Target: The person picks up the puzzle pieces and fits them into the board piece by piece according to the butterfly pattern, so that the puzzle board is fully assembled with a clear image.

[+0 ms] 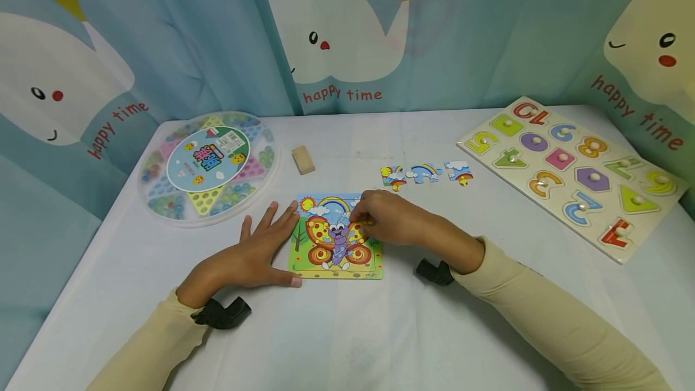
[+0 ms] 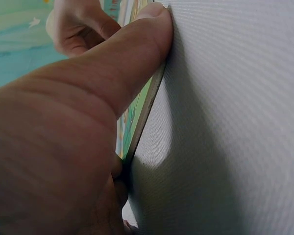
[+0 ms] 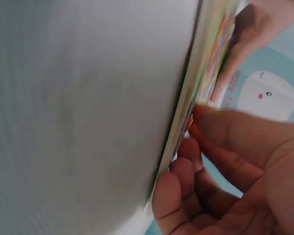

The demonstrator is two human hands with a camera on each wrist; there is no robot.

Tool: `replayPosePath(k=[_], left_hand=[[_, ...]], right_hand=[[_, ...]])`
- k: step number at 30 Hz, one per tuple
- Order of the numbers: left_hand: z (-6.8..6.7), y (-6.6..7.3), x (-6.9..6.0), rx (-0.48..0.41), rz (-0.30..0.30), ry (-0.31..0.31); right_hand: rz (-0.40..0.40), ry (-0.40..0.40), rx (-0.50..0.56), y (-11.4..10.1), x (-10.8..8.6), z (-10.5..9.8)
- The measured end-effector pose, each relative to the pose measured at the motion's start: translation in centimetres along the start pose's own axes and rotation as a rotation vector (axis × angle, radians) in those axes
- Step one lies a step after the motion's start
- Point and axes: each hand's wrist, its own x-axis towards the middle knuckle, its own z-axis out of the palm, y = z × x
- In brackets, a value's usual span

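Observation:
A square butterfly jigsaw puzzle [image 1: 339, 252] lies flat on the table between the hands. My left hand [image 1: 255, 255] is spread along its left side, fingertips at the upper left edge and thumb at the lower left corner. In the left wrist view the thumb [image 2: 137, 49] lies against the board's edge. My right hand [image 1: 393, 216] is over the butterfly's right wing, its fingers curled. Thumb and forefinger pinch a puzzle piece [image 3: 190, 122], of which only a reddish sliver shows in the right wrist view; the hand hides the rest.
Behind the puzzle are three loose puzzle pieces [image 1: 425, 173] in a row and a small wooden block [image 1: 303, 160]. A round bead box [image 1: 260, 198] stands at the left. At the right lies a board of knobbed numbers and shapes [image 1: 548, 216]. A whale-print curtain [image 1: 461, 47] hangs behind.

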Motion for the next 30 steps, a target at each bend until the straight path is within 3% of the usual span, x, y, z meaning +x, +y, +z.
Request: replayPosePath(k=[14,20,30], left_hand=[[-0.1,0.1,-0.1,-0.001,0.0,0.004],[-0.1,0.1,-0.1,-0.007,0.005,0.0],[-0.1,0.2,-0.1,-0.001,-0.005,-0.005]], right_hand=[[-0.029,-0.012,0.042,0.3,-0.1,-0.4],[-0.067,-0.04,0.135,1.3,-0.5,-1.6],[-0.092,0.138,0.164,3.6,-0.7,-3.1]])
